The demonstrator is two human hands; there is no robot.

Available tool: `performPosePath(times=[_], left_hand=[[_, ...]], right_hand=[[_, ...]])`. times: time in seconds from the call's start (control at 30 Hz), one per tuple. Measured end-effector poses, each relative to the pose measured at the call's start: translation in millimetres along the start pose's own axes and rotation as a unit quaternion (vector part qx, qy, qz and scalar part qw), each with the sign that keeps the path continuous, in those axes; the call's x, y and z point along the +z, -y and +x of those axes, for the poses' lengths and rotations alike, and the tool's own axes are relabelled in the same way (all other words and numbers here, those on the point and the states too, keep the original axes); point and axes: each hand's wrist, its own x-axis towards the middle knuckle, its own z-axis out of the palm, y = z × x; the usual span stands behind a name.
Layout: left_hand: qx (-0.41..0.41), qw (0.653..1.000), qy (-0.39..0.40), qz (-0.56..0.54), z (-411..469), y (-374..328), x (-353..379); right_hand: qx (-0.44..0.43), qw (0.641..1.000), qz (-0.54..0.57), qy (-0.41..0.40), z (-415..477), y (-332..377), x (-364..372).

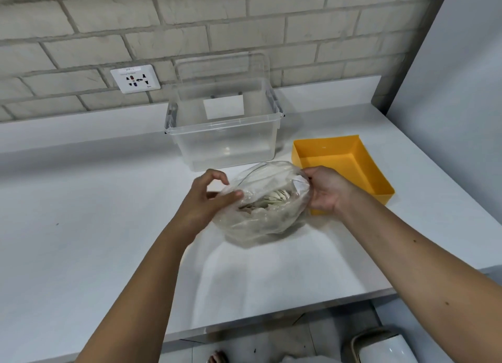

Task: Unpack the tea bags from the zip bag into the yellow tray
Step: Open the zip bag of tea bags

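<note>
Between both hands, the zip bag (260, 202) sits on the counter: left hand (209, 197) and right hand (324, 190) pinch its rim. Limp, slippery film; light tea bags (271, 199) inside; tray (377, 183) right.

Label (132, 69) on wall socket (135, 78) blurred; nothing legible.

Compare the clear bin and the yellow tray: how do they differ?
The bin is see-through with tall walls; the tray is opaque yellow and lower. The bin stands behind the zip bag; the tray lies right of it, partly hidden by the right hand. Both are open-topped and look empty.
</note>
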Motion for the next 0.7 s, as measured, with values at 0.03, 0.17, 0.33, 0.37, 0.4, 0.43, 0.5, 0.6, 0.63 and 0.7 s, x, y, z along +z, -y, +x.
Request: performPosePath(times=[0.03, 0.17, 0.33, 0.37, 0.4, 0.43, 0.5, 0.6, 0.63, 0.7], left_hand=[[0.051, 0.996, 0.015, 0.073, 1.4, -2.6, 2.6], [0.143, 0.941, 0.097, 0.291, 7.6, -6.6, 12.2], [0.211, 0.877, -0.006, 0.433, 7.6, -12.7, 19.7], [0.223, 0.869, -0.013, 0.442, 5.3, -13.3, 25.7], [0.238, 0.859, -0.001, 0.454, 3.8, -13.1, 32.1], [0.247, 0.850, 0.026, 0.465, 3.7, -12.3, 35.1], [0.234, 0.848, 0.075, 0.470, 10.4, -12.1, 27.9], [0.185, 0.860, 0.030, 0.475, 22.0, -15.7, 1.8], [0.181, 0.859, 0.006, 0.478, 21.4, -18.8, -0.1], [0.190, 0.862, -0.030, 0.469, 15.6, -31.1, 11.2]], right_hand=[[-0.003, 1.000, -0.014, -0.002, 3.3, -1.5, 0.4], [-0.039, 0.998, -0.044, -0.001, 10.3, -4.3, 3.8], [-0.125, 0.984, -0.101, -0.070, 25.5, -4.5, -0.1], [-0.121, 0.986, -0.101, -0.062, 26.5, -5.9, -0.5], [-0.118, 0.987, -0.098, -0.054, 27.9, -7.2, -1.2], [-0.117, 0.987, -0.098, -0.051, 27.8, -7.4, -1.2], [-0.129, 0.985, -0.106, -0.046, 28.0, -7.1, -2.0], [-0.174, 0.976, -0.130, -0.036, 28.9, -7.8, -5.2], [-0.187, 0.972, -0.140, -0.029, 28.8, -9.0, -5.1], [-0.215, 0.962, -0.169, -0.015, 27.8, -9.8, -1.2]])
